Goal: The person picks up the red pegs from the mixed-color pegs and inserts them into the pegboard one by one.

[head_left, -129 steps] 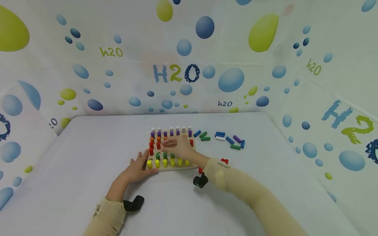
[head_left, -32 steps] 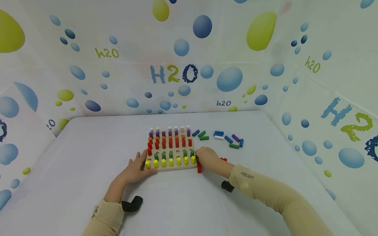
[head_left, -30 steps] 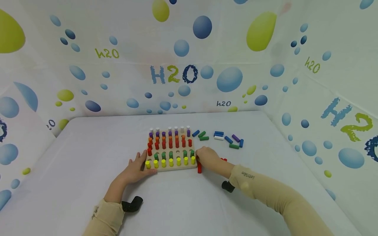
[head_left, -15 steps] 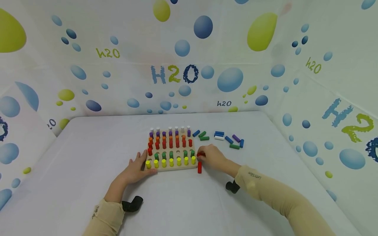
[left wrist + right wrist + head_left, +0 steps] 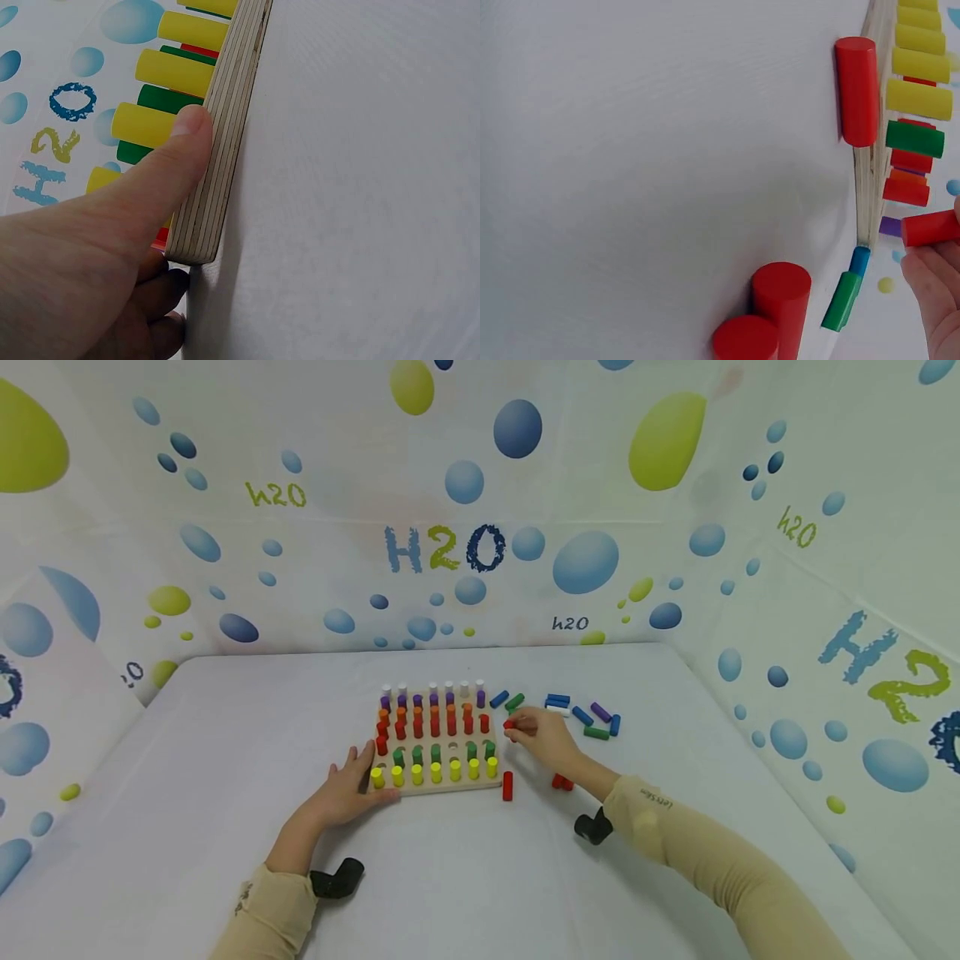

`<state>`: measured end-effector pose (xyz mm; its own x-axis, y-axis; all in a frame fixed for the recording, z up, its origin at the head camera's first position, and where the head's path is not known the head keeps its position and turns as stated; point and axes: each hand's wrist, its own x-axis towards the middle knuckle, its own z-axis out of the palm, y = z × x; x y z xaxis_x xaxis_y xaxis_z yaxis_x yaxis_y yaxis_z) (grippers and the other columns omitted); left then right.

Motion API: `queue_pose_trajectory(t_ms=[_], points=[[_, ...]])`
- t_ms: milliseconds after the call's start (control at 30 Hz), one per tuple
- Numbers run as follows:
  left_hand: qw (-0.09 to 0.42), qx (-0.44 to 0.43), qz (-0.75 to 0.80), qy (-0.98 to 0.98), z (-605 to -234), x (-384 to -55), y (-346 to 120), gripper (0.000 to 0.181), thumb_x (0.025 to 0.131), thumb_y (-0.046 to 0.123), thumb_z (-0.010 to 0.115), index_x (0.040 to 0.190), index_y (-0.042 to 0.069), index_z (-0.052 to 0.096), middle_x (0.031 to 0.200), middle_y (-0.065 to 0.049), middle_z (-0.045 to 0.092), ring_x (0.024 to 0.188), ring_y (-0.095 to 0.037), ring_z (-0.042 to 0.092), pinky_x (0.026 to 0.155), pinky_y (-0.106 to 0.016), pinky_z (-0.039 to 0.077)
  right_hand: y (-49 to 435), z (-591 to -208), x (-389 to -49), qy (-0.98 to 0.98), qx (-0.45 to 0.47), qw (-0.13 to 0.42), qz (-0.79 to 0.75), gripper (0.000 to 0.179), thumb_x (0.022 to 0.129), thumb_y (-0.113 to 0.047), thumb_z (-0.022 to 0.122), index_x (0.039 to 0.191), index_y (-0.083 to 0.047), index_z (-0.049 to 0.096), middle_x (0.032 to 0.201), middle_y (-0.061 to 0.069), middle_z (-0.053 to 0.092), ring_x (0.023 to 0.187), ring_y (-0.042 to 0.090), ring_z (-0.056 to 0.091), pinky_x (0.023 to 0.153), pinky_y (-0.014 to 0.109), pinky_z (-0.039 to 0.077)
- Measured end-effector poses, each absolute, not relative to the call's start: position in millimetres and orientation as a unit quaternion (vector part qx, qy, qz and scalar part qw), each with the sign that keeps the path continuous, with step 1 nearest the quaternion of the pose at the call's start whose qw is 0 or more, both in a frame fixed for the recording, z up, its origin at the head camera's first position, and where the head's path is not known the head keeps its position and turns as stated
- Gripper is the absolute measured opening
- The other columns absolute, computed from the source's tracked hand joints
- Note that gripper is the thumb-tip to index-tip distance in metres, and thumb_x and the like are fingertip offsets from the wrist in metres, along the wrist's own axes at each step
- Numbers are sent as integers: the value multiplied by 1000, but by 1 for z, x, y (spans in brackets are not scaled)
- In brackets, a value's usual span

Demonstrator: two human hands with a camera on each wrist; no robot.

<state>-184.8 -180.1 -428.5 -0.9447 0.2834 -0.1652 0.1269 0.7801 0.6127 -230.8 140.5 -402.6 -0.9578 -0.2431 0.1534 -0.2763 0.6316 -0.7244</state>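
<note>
One red peg [image 5: 930,228], pinched by right fingers [image 5: 528,716], hovers outside the board [image 5: 446,786], whose edge spread left fingers [image 5: 365,757] touch.

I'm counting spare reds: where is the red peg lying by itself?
In the head view, the lone red peg lies on the table just right of the near right corner of the pegboard, with a pair of red pegs farther right.
</note>
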Motion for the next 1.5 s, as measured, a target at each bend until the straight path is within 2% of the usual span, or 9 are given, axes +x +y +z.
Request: queue_pose_trajectory(t_ms=[267, 700, 1033, 1267, 1500], points=[[131, 106, 315, 934, -426, -183, -180, 104, 78, 54, 63, 144, -4, 8, 146, -30, 10, 135, -43, -1, 104, -60, -3, 137, -398, -238, -875, 142, 38, 460, 18, 85, -15, 66, 100, -6, 63, 97, 10, 69, 91, 21, 66, 77, 31, 53], [130, 107, 316, 934, -427, -184, -180, 105, 77, 56, 63, 144, -4, 8, 146, -31, 9, 135, -44, -1, 104, -60, -3, 114, -387, -247, -859, 140, -20, 492, 21, 85, -17, 66, 103, -7, 63, 104, 9, 67, 95, 20, 64, 80, 31, 52], [129, 107, 315, 934, -426, -184, -179, 105, 77, 56, 62, 144, -4, 8, 146, -30, 10, 135, -43, -1, 104, -60, -4, 88, -387, -247, -843, 159, -51, 511, 26, 85, -15, 65, 106, 0, 60, 101, 12, 67, 89, 24, 65, 71, 26, 54], [126, 109, 313, 935, -426, -183, -180, 103, 78, 54, 63, 144, -4, 8, 146, -30, 12, 135, -43, 0, 104, -59, -3, 70, -388, -249, -838, 176, -89, 508, 26, 85, -15, 65, 107, -1, 61, 100, 11, 68, 89, 20, 65, 74, 26, 53], [127, 110, 311, 935, -426, -183, -180, 103, 79, 53, 63, 144, -4, 8, 146, -30, 11, 135, -44, 0, 104, -60, -3, 55, -391, -251, -836, 214, -86, 498, 17, 85, -18, 66, 98, -6, 63, 94, 4, 69, 85, 12, 66, 72, 23, 52]])
